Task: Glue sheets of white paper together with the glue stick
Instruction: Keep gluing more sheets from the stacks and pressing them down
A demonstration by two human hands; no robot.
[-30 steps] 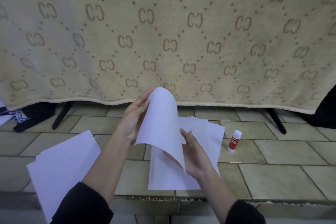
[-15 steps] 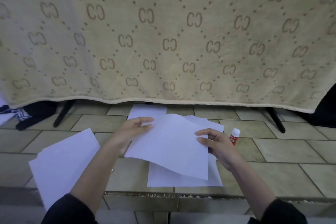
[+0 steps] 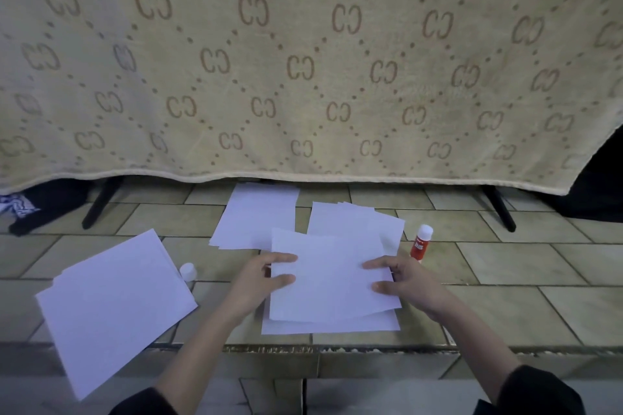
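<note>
1. Head view: your left hand [image 3: 259, 280] and right hand [image 3: 404, 283] pinch the top sheet [image 3: 330, 276], fingers clamped on its side edges, over the floor pile [image 3: 337, 325].
2. Paper's light and floppy (creases easily); hold opposite edges.

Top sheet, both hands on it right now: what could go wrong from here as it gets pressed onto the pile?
1. The top sheet sits skewed on the sheet beneath; if glue is on it, pressing now would likely fix it crooked.
2. The right hand works close to the upright glue stick, which could get knocked over.
3. The loose white cap lies far off beside the left stack, past the left hand; an uncapped stick may dry out.
</note>
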